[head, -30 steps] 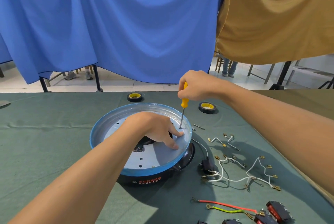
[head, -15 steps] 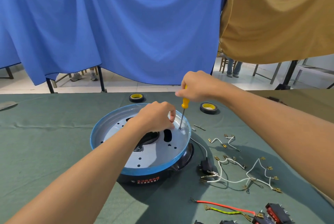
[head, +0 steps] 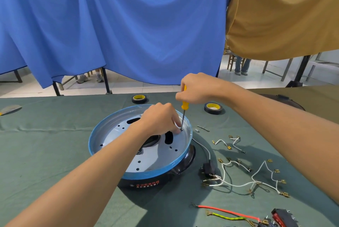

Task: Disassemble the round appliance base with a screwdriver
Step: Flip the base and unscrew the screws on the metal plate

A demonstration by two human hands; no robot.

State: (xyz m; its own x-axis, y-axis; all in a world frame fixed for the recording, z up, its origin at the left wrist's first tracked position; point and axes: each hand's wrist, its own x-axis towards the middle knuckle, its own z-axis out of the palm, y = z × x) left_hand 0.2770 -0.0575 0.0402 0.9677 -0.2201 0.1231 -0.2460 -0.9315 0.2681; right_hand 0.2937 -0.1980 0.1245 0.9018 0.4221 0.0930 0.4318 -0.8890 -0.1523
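The round appliance base sits mid-table, a shallow blue-rimmed metal pan with holes and slots on a black plastic body. My right hand grips the yellow handle of a screwdriver, which stands nearly upright with its tip on the pan floor near the far right rim. My left hand reaches into the pan, its fingers curled and its fingertips pinching at the screwdriver tip. Whatever lies under the fingertips is hidden.
Two rolls of black tape with yellow cores lie behind the base. Loose white wires with brass terminals, a black plug part, red and yellow-green wires, red switches and small metal pieces lie to the right.
My left hand lifted off the pan floor, where its fingers lay flat, and curled in beside the screwdriver shaft; its fingertips now pinch at the tip. The right hand and screwdriver stayed in place.
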